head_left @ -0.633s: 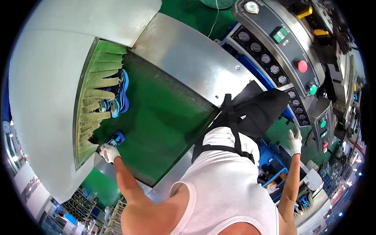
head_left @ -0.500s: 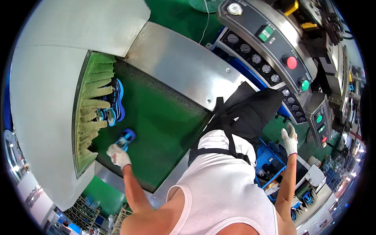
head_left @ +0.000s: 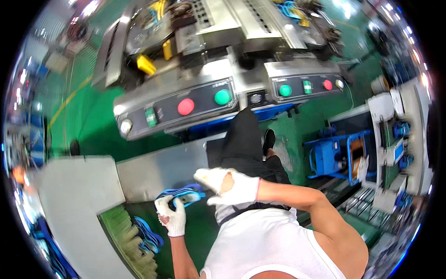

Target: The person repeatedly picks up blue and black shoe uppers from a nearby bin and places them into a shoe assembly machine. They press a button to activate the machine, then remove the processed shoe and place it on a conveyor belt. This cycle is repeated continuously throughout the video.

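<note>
My left hand [head_left: 173, 217], in a worn white knit glove, is closed round one end of a blue shoe [head_left: 189, 199] with a grey inside, its thumb and fingers on the shoe's edge. My right hand [head_left: 230, 187], in a white glove torn at the back, is just right of the shoe. Its fingers point left with the thumb apart, and it holds nothing. More blue-and-black shoes [head_left: 147, 236] lie on the green belt [head_left: 200, 232], partly beside the green strip curtain [head_left: 125, 235] of a white housing [head_left: 79, 200].
Ahead stands a metal machine with two button panels [head_left: 176, 109] [head_left: 304, 88]. A metal ledge [head_left: 162, 165] runs between it and the belt. On the right are a blue cart [head_left: 325, 158] and a rack [head_left: 390, 153] with blue shoes. A foot in a dark shoe [head_left: 268, 140] is near the machine.
My view and body have turned right toward the machine. The left hand has lifted a shoe off the belt. The right hand has come in from the far right to beside that shoe.
</note>
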Motion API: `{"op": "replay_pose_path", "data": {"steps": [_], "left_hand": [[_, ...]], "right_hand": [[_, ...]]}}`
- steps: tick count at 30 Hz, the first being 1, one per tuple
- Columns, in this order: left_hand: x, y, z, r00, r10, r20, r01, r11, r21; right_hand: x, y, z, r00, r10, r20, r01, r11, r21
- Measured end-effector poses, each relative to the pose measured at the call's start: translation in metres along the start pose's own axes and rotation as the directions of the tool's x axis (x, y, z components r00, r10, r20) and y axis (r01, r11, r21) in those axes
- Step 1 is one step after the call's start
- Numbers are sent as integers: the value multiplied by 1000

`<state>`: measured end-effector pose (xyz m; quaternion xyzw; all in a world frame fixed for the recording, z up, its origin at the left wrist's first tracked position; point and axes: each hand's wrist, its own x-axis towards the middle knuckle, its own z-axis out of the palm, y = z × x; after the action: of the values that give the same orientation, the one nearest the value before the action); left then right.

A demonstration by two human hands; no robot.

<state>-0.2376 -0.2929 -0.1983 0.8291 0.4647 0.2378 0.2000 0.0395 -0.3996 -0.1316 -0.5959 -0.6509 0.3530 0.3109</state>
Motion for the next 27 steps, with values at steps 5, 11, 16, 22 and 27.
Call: {"op": "replay_pose_path", "data": {"steps": [5,11,16,22,27], "left_hand": [[95,154,21,860,468,201,-374,848,-374],[132,339,77,296,841,452,-637,527,-563],[181,456,145,173,967,186,-790,249,-560],[328,517,301,558,830,18,-771,527,-358],[420,576,382,795,573,197,-539,817,-204]], "right_hand": [[-22,21,-15,924,10,-382,-27,999,-38],[-153,32,-90,646,385,-659,-265,923,280],[-246,91,-46,375,772,-513,262,443,857],[-301,127,-7,109,925,-363,508,262,821],[-310,182,2,-58,962,-268,606,247,756]]}}
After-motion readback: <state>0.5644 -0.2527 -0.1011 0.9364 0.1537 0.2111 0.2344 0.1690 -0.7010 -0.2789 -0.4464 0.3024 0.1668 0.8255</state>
